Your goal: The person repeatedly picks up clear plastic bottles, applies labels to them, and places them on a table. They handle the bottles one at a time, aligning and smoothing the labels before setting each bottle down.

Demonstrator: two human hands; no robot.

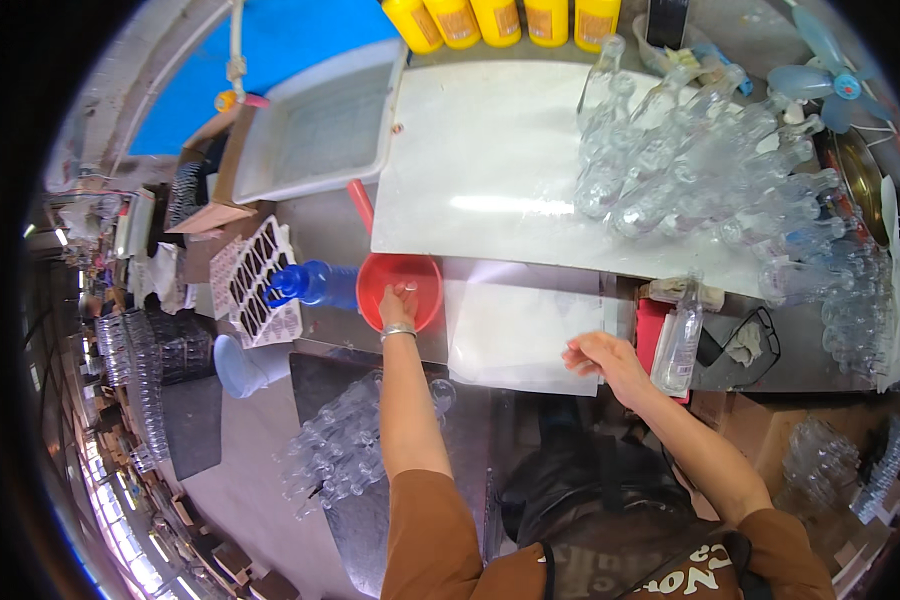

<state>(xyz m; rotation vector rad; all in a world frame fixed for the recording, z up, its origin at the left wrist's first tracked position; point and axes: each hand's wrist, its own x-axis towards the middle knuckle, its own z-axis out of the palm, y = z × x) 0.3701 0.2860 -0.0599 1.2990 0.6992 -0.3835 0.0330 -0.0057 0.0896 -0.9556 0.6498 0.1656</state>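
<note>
My left hand (397, 305) reaches down into a round red plastic bowl (432, 290). Its fingers are curled together, and what they hold, if anything, is too small to make out. A bracelet circles that wrist. Over the right edge of some white sheets (515, 335), my right hand (608, 362) hovers with loosely bent fingers apart and nothing visible in them. A clear glass bottle (682, 345) stands just right of it. Left of the bowl lies a blue plastic bottle (315, 283), close to the bowl's side.
Many clear glass bottles (690, 150) crowd the right of the white board (480, 130); more bottles (340, 440) stand at lower left. A white tray (385, 110), yellow bottles (500, 20) and a blue fan (835, 85) line the far side. A perforated white rack (280, 325) sits left.
</note>
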